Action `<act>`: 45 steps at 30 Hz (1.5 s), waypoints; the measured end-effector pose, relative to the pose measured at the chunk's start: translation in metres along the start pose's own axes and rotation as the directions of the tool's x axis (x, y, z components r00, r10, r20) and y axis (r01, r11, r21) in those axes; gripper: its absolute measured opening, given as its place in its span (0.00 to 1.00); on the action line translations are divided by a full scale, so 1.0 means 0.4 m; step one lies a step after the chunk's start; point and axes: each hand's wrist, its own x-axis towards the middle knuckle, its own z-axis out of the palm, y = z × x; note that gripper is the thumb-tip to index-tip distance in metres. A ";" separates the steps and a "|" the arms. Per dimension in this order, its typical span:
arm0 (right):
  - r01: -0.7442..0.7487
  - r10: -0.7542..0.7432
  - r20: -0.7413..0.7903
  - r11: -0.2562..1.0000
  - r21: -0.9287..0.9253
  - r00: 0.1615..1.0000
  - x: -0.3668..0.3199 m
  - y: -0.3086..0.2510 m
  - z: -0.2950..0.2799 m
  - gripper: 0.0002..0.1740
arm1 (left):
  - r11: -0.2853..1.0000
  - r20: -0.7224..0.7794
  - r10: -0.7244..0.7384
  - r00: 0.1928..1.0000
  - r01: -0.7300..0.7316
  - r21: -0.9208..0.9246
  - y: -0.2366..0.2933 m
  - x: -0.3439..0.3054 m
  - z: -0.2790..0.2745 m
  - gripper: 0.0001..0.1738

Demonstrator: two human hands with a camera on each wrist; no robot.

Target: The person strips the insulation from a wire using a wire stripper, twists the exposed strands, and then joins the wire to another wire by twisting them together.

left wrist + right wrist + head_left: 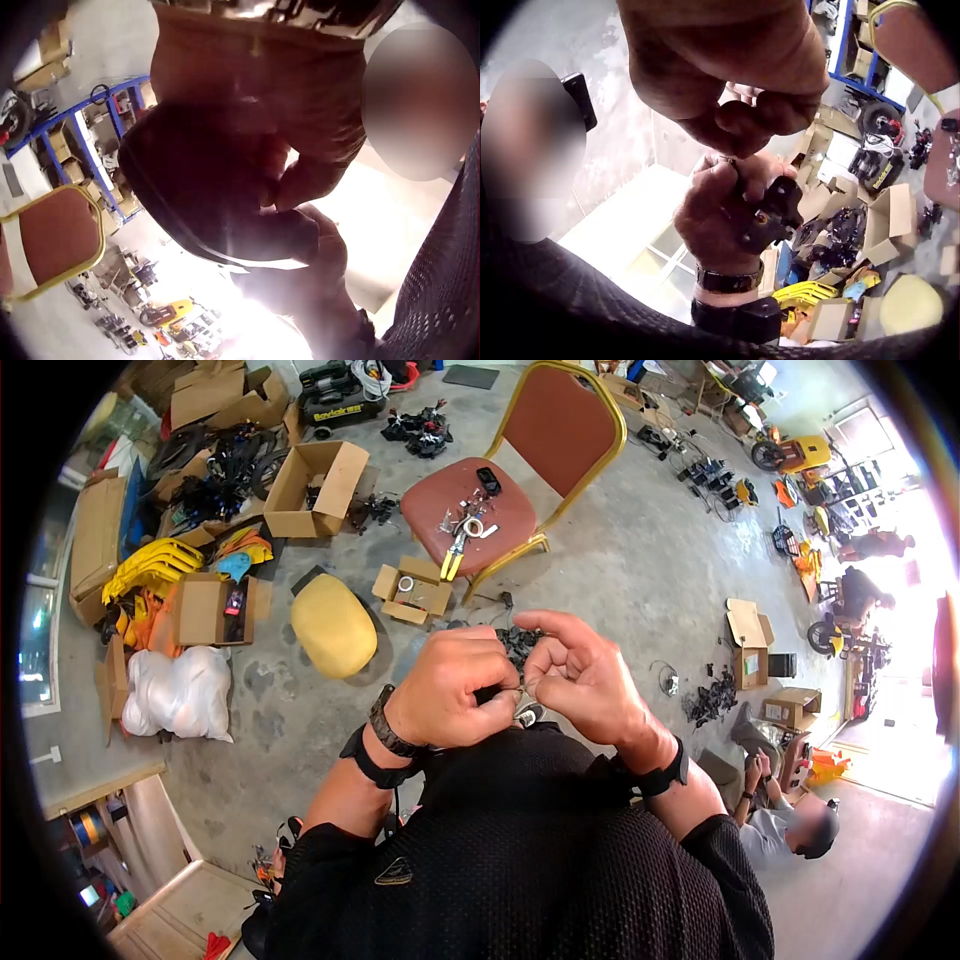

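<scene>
Both hands meet in front of the chest. My left hand (450, 690) grips a dark, irregular black part (778, 214) with a small orange spot, which shows below the fingers in the right wrist view. My right hand (590, 685) is close against the left, its thumb and a finger pinching at a tiny brownish piece (731, 160) by the left thumb tip. In the left wrist view the hands are in deep shadow. What the tiny piece is, I cannot tell.
Ahead stands a red chair (470, 510) with yellow-handled pliers (455, 555), a tape roll and small hardware on its seat. A small open carton (415, 592) and a yellow cushion (333, 628) lie nearby. At right a seated person (785, 820) is on the floor.
</scene>
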 end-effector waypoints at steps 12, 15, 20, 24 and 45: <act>0.323 -0.411 -0.097 0.824 -0.466 0.907 0.011 0.015 0.001 0.26 | 0.904 -0.057 -0.320 0.946 0.287 -0.316 -0.056 -0.045 0.003 0.06; 0.552 -0.655 0.079 0.560 -0.618 0.752 0.025 0.026 0.000 0.26 | 0.818 -0.005 -0.380 0.925 0.334 -0.469 -0.078 -0.062 0.003 0.04; 0.651 -0.752 0.221 0.338 -0.680 0.621 0.035 0.011 0.024 0.25 | 0.653 0.071 -0.462 0.884 0.394 -0.647 -0.065 -0.062 -0.002 0.03; 0.672 -0.761 0.243 0.316 -0.670 0.601 0.042 0.012 0.030 0.24 | 0.622 0.117 -0.457 0.882 0.411 -0.666 -0.062 -0.065 -0.005 0.03; -0.116 0.116 -0.022 0.993 -0.014 0.993 0.064 0.074 0.008 0.27 | 0.988 -0.110 -0.102 0.989 0.113 0.101 -0.067 -0.078 0.004 0.06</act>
